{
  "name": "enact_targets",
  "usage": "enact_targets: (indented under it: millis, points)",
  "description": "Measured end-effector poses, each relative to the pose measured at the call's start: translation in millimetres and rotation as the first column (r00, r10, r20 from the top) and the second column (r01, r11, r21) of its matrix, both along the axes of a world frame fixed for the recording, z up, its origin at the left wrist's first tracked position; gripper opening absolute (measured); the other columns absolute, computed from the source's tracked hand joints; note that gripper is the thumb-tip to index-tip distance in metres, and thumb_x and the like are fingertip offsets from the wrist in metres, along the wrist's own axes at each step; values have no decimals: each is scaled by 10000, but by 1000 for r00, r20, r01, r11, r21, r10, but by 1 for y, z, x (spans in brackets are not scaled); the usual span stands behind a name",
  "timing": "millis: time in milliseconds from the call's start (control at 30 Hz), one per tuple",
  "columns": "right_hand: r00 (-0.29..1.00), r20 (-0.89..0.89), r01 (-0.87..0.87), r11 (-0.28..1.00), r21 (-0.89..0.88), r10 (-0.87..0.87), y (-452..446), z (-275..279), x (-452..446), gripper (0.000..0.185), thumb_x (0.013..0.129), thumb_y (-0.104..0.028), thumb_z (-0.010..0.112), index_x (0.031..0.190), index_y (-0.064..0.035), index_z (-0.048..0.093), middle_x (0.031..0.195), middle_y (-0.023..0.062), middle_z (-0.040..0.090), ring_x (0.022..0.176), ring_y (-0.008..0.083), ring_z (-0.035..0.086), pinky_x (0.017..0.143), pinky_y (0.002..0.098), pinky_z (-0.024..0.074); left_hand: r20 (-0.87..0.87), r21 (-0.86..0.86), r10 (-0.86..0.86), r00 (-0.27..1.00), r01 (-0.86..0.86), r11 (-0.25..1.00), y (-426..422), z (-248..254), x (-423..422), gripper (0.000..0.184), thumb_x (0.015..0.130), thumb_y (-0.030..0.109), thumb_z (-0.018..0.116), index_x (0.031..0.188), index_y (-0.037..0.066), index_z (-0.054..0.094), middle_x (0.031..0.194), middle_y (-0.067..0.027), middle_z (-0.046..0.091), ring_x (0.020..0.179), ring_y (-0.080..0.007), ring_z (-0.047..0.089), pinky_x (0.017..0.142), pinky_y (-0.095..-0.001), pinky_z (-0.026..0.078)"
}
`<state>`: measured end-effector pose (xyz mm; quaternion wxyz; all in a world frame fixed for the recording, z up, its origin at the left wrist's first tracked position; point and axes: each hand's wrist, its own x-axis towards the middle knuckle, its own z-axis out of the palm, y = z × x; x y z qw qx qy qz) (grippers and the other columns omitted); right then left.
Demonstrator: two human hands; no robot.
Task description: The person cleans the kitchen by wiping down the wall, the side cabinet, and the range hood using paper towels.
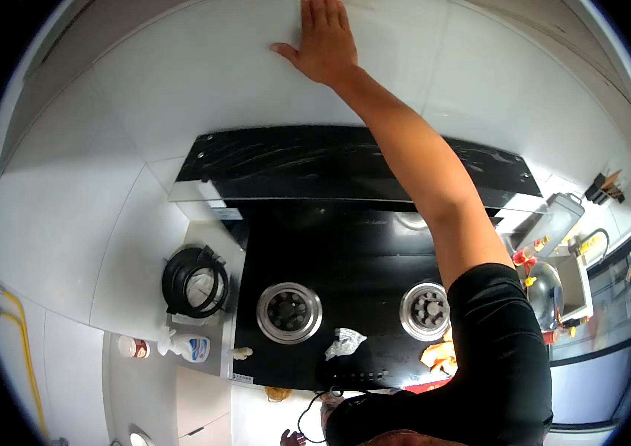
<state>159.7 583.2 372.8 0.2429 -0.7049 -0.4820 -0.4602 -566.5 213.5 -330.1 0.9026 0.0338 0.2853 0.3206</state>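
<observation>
My right hand [326, 44] is stretched up and lies flat on the pale wall [219, 74] above the cooker, back of the hand showing, fingers pointing up and thumb out to the left. Low at the bottom edge, my left hand [293, 438] is small and partly cut off, its visible fingers apart, beside a thin black cord [302, 420]. The black cooktop [345, 290] has a left burner [289, 313] and a right burner [427, 311]. A crumpled white cloth [345, 343] rests between them; an orange cloth [440, 358] is near the right burner.
Black pan supports [174, 282] are stacked left of the cooktop. A white spray bottle [185, 346] and a jar [133, 347] stand nearby. At the right are bottles [531, 251], a sink [574, 286] and a knife block [599, 189]. A dark glass panel [278, 163] crosses behind the cooktop.
</observation>
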Motion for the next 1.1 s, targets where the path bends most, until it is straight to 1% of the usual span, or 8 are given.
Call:
enact_targets:
  millis: [67, 200, 367, 567, 600, 700, 833, 1100]
  points:
    - [992, 72, -98, 991, -89, 105, 35, 7, -26, 1008, 928, -604, 540, 1512, 135, 180, 1585, 292, 210, 1477, 439, 178, 1236, 483, 121, -449, 244, 50, 892, 69, 967, -11, 1, -5, 526, 986, 96, 537, 1474, 82, 342, 1227, -213, 598, 923, -329, 666, 644, -353, 570]
    - [906, 134, -387, 913, -130, 402, 109, -9, -62, 1014, 852, -620, 657, 1502, 69, 298, 1614, 230, 187, 1498, 372, 185, 1236, 457, 186, -642, 124, 20, 766, 78, 989, -19, 20, -30, 664, 918, 6, 605, 1508, 72, 307, 1177, -182, 652, 907, -277, 685, 665, -340, 574]
    - [917, 234, -282, 941, -189, 322, 128, 0, -72, 735, 924, -471, 637, 1464, -28, 409, 1556, 120, 366, 1448, 286, 332, 1219, 392, 264, -872, 18, -45, 488, 124, 992, -30, 42, -45, 602, 913, 56, 622, 1464, 57, 380, 1109, -177, 691, 832, -244, 697, 660, -340, 575]
    - [808, 478, -293, 939, -183, 345, 31, 17, 43, 361, 979, -188, 533, 1274, 1, 620, 1452, 128, 531, 1367, 262, 464, 1163, 408, 336, -733, -205, -406, 546, 392, 897, 7, 37, -44, 324, 957, 371, 561, 996, 55, 621, 1179, -252, 649, 1031, -441, 616, 839, -533, 523]
    - [748, 645, -20, 976, -215, 158, 1, 13, 70, 471, 992, -269, 525, 1390, -17, 529, 1525, 125, 448, 1435, 272, 375, 1197, 420, 269, -644, -247, -611, 460, 630, 736, 31, 40, -43, 400, 962, 431, 543, 892, 57, 666, 1210, -273, 635, 1086, -488, 594, 888, -577, 510]
    - [766, 601, -95, 965, -246, 228, -96, -23, 113, 432, 893, -70, 652, 1320, -126, 627, 1337, 27, 608, 1298, 232, 524, 1087, 366, 436, -814, -166, -208, 543, 125, 978, -10, 50, 16, 323, 956, 66, 540, 1259, -44, 536, 831, -230, 688, 604, -272, 681, 428, -316, 505]
    - [877, 357, -90, 841, -534, 321, -210, -63, 163, 373, 896, -140, 669, 1268, -126, 655, 1255, 49, 632, 1103, 248, 590, 1014, 385, 464, -869, -17, -171, 464, 318, 948, 0, 63, 76, 351, 988, 74, 478, 1320, -34, 515, 871, -180, 707, 638, -237, 690, 466, -289, 489]
    - [833, 508, 168, 777, -606, 217, -196, -51, 168, 524, 951, -299, 626, 1441, -167, 492, 1424, -1, 500, 1172, 219, 527, 1076, 436, 412, -856, -63, -225, 467, 337, 939, -17, 61, 131, 351, 968, 85, 539, 1295, -39, 521, 842, -172, 699, 605, -224, 668, 454, -292, 476]
